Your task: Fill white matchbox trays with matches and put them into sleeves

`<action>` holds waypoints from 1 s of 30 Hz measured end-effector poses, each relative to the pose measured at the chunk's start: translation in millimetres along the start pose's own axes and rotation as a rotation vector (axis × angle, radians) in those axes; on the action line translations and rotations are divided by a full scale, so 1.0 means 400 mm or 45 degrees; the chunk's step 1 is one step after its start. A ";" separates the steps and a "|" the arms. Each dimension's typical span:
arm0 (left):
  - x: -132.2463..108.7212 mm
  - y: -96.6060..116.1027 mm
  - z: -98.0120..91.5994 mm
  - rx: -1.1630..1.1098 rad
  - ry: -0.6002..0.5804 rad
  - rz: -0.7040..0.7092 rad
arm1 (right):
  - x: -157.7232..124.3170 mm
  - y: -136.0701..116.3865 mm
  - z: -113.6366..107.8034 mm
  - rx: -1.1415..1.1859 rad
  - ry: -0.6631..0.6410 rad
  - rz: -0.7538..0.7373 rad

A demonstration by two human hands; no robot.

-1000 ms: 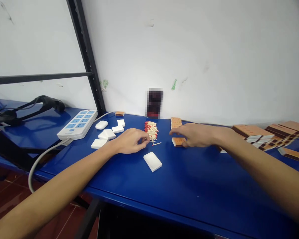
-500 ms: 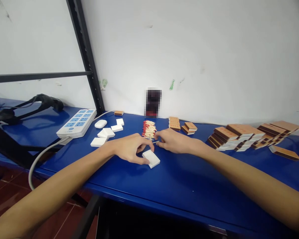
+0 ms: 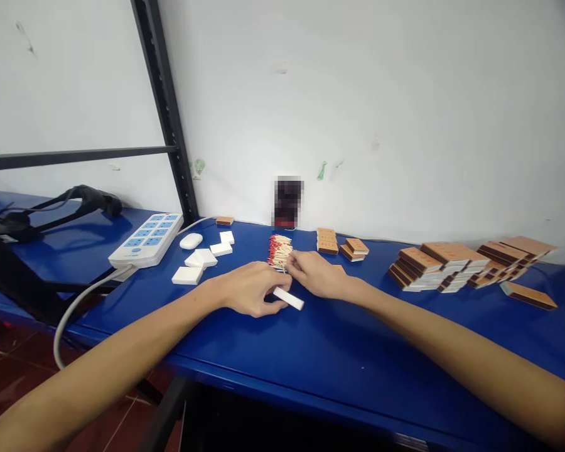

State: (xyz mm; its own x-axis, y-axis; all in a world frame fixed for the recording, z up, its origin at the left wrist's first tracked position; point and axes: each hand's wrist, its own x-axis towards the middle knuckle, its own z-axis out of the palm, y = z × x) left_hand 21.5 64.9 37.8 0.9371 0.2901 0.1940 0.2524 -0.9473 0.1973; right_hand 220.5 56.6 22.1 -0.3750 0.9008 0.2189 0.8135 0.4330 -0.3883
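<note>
My left hand point(image 3: 257, 290) is closed around a small white matchbox tray point(image 3: 289, 298), tipped so that a narrow side faces me. Just beyond it lies a heap of red-tipped matches point(image 3: 280, 251) on the blue table. Fingers curled together, my right hand point(image 3: 313, 273) touches the near right edge of the heap, beside the left fingertips. Whatever is between its fingers is hidden. An orange matchbox point(image 3: 338, 269) shows partly behind the right hand.
Several white trays point(image 3: 187, 275) and a white rounded case point(image 3: 191, 241) lie left, by a power strip point(image 3: 145, 242). Stacked matchboxes point(image 3: 445, 260) stand right, with smaller groups point(image 3: 327, 241) near the wall. A pixelated dark object point(image 3: 288, 204) leans at the back.
The white tray has been tilted from nearly flat onto its side in my left hand. My right hand has closed at the heap; the match seen by its fingers before is now out of sight.
</note>
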 end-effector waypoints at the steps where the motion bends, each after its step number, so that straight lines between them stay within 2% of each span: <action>1: 0.000 0.002 0.001 0.016 -0.006 0.010 | 0.006 0.001 0.010 0.041 0.042 0.008; 3: 0.000 0.007 0.002 0.016 -0.032 0.023 | 0.014 0.001 0.027 0.087 0.093 0.033; 6: -0.001 0.006 -0.001 -0.076 -0.031 0.059 | 0.012 -0.003 0.040 0.069 0.078 0.093; 9: -0.002 -0.018 -0.003 -0.175 0.186 0.026 | 0.005 -0.007 0.040 -0.014 0.067 0.098; 11: -0.002 -0.046 -0.004 -0.182 0.405 -0.101 | 0.003 -0.007 0.038 -0.055 0.074 0.074; 13: -0.002 -0.073 -0.004 -0.139 0.519 -0.244 | 0.002 -0.004 0.036 -0.055 0.068 0.058; 15: 0.000 -0.093 -0.001 -0.066 0.512 -0.326 | 0.003 0.000 0.036 -0.035 0.068 0.034; 18: 0.006 -0.105 0.007 0.022 0.437 -0.355 | 0.004 0.010 0.039 -0.013 0.089 -0.030; 24: 0.013 -0.117 0.017 0.020 0.407 -0.421 | -0.015 0.018 0.045 0.072 0.174 -0.103; 27: 0.009 -0.129 0.015 0.018 0.402 -0.515 | -0.026 0.016 0.046 0.110 0.151 -0.135; 30: 0.006 -0.134 0.013 0.006 0.326 -0.491 | -0.030 0.016 0.047 0.118 0.130 -0.141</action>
State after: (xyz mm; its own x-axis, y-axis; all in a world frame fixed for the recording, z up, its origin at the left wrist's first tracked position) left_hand 11.5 115.6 22.9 0.6850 0.6449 0.3389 0.5722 -0.7642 0.2976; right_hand 221.7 48.9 0.1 -0.4090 0.8416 0.3527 0.7234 0.5347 -0.4369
